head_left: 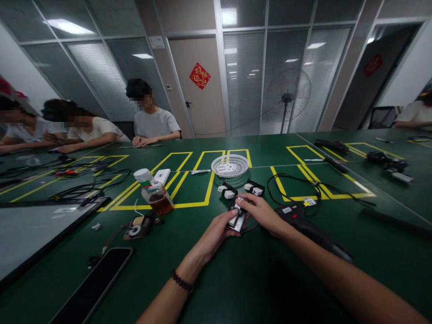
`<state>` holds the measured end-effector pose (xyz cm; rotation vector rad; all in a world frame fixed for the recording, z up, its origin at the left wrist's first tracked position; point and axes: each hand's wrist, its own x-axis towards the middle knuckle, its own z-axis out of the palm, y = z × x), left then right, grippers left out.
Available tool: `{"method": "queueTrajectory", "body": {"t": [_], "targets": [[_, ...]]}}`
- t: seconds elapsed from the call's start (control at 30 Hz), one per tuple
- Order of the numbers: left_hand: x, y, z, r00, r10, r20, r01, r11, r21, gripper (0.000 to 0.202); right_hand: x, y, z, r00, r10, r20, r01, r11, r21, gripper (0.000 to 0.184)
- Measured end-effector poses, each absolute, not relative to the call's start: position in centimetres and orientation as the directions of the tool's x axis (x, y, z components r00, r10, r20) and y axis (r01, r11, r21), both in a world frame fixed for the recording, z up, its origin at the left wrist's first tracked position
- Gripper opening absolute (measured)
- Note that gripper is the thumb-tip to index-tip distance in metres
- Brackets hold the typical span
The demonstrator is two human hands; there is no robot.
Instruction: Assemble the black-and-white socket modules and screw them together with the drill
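A small black-and-white boxy device (237, 221) is between my two hands, a little above the green table. My left hand (219, 229) grips its lower left side, thumb on top. From the right, my right hand (259, 210) closes over its upper end, with the fingers partly hiding it. Two similar black-and-white pieces, one at the left (228, 191) and one at the right (254, 188), lie just beyond my hands. Behind them stands a round white plastic basket (219, 173). A black gun-shaped tool (310, 231) with a cord lies beside my right forearm.
At the left are a bottle of brown liquid (157, 194), a white power bank (162, 176), a small wired part (137, 229), a dark phone (96, 285) and a framed board (43, 234). Black cables (89, 186) and yellow tape lines cross the table (216, 288). Several people sit around it.
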<state>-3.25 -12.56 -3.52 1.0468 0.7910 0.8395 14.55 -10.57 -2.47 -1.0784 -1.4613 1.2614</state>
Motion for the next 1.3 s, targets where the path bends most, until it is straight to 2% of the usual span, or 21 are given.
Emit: {"method": "queueTrajectory", "body": {"t": [0.1,0.2,0.3,0.37,0.43,0.53,0.6,0.63,0.7,0.77,0.83,0.93,1.03,1.17,1.23,1.3], "targets": [[-3.2,-12.8,-3.5,0.496,0.851,-0.169,-0.183,0.293,0.938,0.043,14.3,-10.6,-2.7,-0.234,0.970,0.067,0.057,0.082,-0.995,0.042],[-3.2,-12.8,-3.8,0.460,0.875,-0.152,-0.201,0.270,0.942,0.042,14.2,-10.7,-2.5,-0.250,0.966,0.064,0.101,0.091,-0.991,0.047],[-3.4,-12.3,-4.4,0.389,0.910,-0.146,-0.238,0.252,0.938,0.041,15.1,-10.9,-1.1,-0.259,0.956,0.139,0.246,0.204,-0.948,0.049],[-3.7,-11.8,-4.9,0.318,0.936,-0.151,-0.263,0.240,0.934,0.042,16.9,-11.3,0.1,-0.165,0.949,0.267,0.427,0.313,-0.848,0.048],[-4.1,-11.3,-5.2,0.233,0.962,-0.142,-0.292,0.209,0.933,0.042,19.9,-12.1,0.9,-0.091,0.937,0.336,0.595,0.321,-0.736,0.052],[-4.8,-10.7,-5.6,0.154,0.980,-0.126,-0.331,0.171,0.928,0.041,25.6,-14.3,0.1,0.012,0.934,0.357,0.806,0.202,-0.556,0.058],[-5.1,-10.5,-5.8,0.136,0.983,-0.124,-0.339,0.164,0.927,0.041,29.3,-16.1,-1.6,0.121,0.942,0.314,0.865,0.056,-0.499,0.065],[-5.2,-10.4,-6.0,0.131,0.983,-0.125,-0.335,0.163,0.928,0.041,30.7,-16.9,-2.6,0.156,0.958,0.241,0.866,-0.016,-0.499,0.065],[-5.2,-10.3,-6.3,0.121,0.985,-0.120,-0.322,0.153,0.934,0.042,32.7,-18.3,-4.3,0.174,0.985,0.002,0.832,-0.145,-0.536,0.064],[-5.1,-10.2,-6.6,0.106,0.988,-0.110,-0.307,0.138,0.942,0.043,33.3,-19.1,-5.3,0.119,0.986,-0.117,0.823,-0.164,-0.544,0.063],[-5.1,-10.1,-6.8,0.086,0.991,-0.106,-0.295,0.127,0.947,0.043,33.0,-19.2,-5.5,0.085,0.990,-0.109,0.852,-0.128,-0.508,0.061],[-5.3,-9.8,-6.9,0.042,0.995,-0.096,-0.286,0.104,0.953,0.042,32.2,-19.0,-4.6,0.065,0.993,-0.097,0.879,-0.103,-0.466,0.047],[-5.7,-9.6,-6.9,0.030,0.996,-0.079,-0.292,0.085,0.953,0.041,31.9,-19.0,-3.4,0.075,0.992,-0.098,0.853,-0.114,-0.509,0.037],[-5.9,-9.5,-6.9,0.021,0.995,-0.094,-0.305,0.096,0.948,0.039,31.5,-19.5,-1.8,0.137,0.988,-0.068,0.714,-0.146,-0.685,0.041],[-5.8,-9.5,-6.8,0.024,0.995,-0.099,-0.304,0.102,0.947,0.039,30.9,-19.7,-0.9,0.162,0.985,-0.065,0.569,-0.147,-0.809,0.046],[-5.8,-9.6,-6.7,0.024,0.994,-0.106,-0.306,0.109,0.946,0.038,30.0,-19.6,-0.3,0.178,0.983,-0.043,0.355,-0.105,-0.929,0.051]]}}
